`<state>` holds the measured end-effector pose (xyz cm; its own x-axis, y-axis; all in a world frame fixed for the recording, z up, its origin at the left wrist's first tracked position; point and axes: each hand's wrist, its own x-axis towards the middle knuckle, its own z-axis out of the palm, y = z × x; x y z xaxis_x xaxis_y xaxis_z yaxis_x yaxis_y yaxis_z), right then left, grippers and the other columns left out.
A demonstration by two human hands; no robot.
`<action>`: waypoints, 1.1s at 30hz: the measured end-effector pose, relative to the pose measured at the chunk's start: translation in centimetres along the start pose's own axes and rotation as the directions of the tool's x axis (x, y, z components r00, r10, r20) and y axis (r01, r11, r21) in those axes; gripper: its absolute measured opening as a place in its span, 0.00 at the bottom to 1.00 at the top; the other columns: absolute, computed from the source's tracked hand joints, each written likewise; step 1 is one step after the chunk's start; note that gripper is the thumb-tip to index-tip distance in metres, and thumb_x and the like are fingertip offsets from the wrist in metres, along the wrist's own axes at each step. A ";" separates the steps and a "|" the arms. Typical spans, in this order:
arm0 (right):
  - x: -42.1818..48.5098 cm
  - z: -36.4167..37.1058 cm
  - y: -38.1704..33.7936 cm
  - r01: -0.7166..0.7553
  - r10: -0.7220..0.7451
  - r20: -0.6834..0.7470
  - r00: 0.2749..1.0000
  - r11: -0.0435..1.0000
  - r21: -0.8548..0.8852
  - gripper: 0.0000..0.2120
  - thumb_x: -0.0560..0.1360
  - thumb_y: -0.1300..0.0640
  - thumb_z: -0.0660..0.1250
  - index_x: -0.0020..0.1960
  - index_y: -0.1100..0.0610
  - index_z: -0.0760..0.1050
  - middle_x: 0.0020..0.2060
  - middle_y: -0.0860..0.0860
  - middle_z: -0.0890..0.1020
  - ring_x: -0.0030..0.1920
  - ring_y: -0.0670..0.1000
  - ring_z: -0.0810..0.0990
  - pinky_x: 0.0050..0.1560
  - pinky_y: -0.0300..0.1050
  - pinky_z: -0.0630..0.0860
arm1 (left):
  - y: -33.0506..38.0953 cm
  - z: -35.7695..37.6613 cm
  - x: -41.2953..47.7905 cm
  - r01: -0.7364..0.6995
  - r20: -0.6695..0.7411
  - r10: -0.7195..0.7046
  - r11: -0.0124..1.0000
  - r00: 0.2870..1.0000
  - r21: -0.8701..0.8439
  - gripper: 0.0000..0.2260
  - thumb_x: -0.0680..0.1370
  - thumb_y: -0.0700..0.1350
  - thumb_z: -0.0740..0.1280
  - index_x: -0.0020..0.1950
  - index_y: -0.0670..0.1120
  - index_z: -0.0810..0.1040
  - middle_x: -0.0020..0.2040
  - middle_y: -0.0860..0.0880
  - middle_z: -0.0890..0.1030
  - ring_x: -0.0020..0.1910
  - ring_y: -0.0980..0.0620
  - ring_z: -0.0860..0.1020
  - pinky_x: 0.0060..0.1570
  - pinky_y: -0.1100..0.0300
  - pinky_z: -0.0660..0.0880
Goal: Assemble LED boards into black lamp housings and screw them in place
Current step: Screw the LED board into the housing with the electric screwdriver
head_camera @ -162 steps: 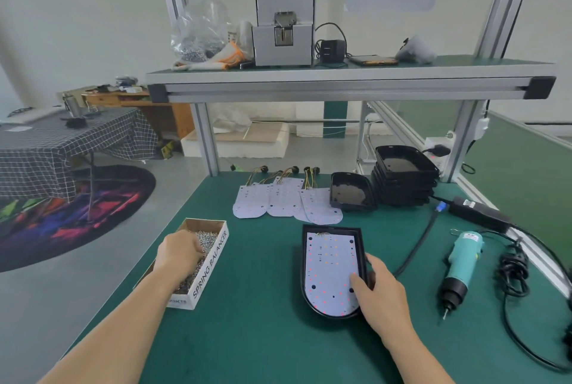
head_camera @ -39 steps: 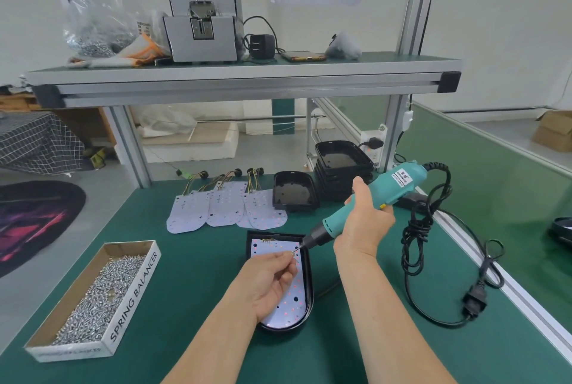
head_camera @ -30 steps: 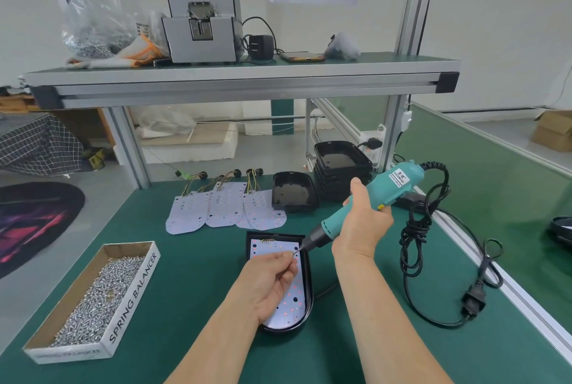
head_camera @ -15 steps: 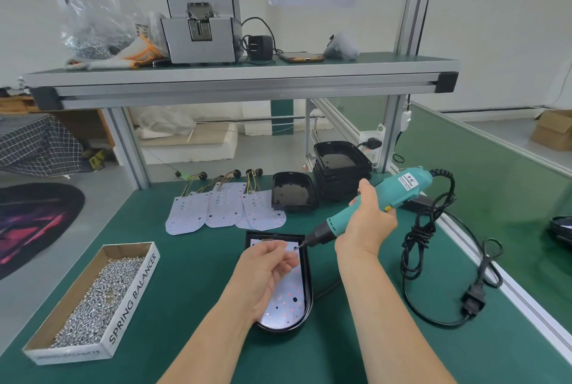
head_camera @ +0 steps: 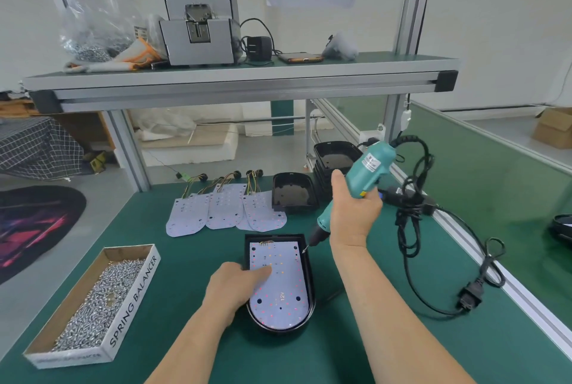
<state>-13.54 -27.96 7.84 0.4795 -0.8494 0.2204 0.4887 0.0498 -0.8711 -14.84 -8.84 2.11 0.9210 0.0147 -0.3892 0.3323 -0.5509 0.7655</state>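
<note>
The step in hand is driving a screw at the far right corner of the board [head_camera: 278, 290], which lies flat inside the housing [head_camera: 311, 290] on the desk [head_camera: 185, 337], near its front edge. The right hand [head_camera: 353, 213] has its grip wrapped round the body of the screwdriver [head_camera: 368, 167], thumb up along the barrel, and the bit slants down to touch that corner; whether a screw sits on the tip is too small to tell. The left hand [head_camera: 232, 287] lies on the board's left side with fingers stretched out flat, pressing, its grip spread and pinching nothing. To do this well, the driver probably wants to be brought more upright before the trigger is pulled, since a slanted bit may skate off and scar the board or cross-thread the screw. The pressing hand should hold the board so its hole stays over the boss, fingers well apart from the bit. The cord [head_camera: 411, 229] hangs in loose coils to the right and could tug the tool. More screws wait in the box [head_camera: 133, 294].
</note>
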 end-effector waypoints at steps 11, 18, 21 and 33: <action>-0.4 1.5 2.6 0.125 -0.111 0.118 0.987 0.985 -0.122 0.19 0.67 0.50 0.73 0.36 0.63 0.69 0.25 0.42 0.72 0.28 0.44 0.69 0.31 0.37 0.71 | 0.1 0.9 1.3 0.052 0.013 -0.051 0.996 0.999 -0.075 0.23 0.67 0.52 0.75 0.52 0.35 0.81 0.53 0.40 0.84 0.46 0.44 0.81 0.47 0.55 0.74; 0.0 1.5 3.3 0.112 -0.095 0.129 0.987 0.985 -0.131 0.19 0.67 0.47 0.72 0.37 0.63 0.70 0.26 0.43 0.72 0.29 0.45 0.70 0.32 0.38 0.73 | -0.3 1.0 2.0 0.059 -0.009 -0.059 0.997 0.998 -0.045 0.18 0.71 0.51 0.76 0.51 0.37 0.81 0.52 0.42 0.84 0.48 0.44 0.81 0.52 0.53 0.76; -0.2 1.6 3.6 0.118 -0.098 0.141 0.985 0.982 -0.145 0.18 0.67 0.48 0.73 0.37 0.62 0.71 0.27 0.45 0.73 0.29 0.46 0.71 0.34 0.41 0.74 | -0.3 1.0 2.1 0.058 -0.011 -0.059 0.998 0.998 -0.035 0.17 0.71 0.51 0.76 0.49 0.39 0.81 0.51 0.43 0.85 0.52 0.43 0.82 0.55 0.52 0.77; -0.5 2.1 3.6 0.196 -0.152 0.221 0.963 0.961 -0.195 0.15 0.69 0.50 0.72 0.34 0.57 0.69 0.24 0.42 0.72 0.26 0.43 0.68 0.30 0.38 0.70 | -0.4 1.0 2.1 0.059 -0.006 -0.059 0.998 0.998 -0.034 0.20 0.69 0.52 0.76 0.50 0.38 0.82 0.52 0.42 0.85 0.50 0.44 0.82 0.47 0.56 0.74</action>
<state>-10.51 -26.23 5.46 0.5490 -0.7095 0.4418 0.4219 -0.2211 -0.8793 -13.24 -9.42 0.48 0.9010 0.0526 -0.4307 0.3928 -0.5206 0.7581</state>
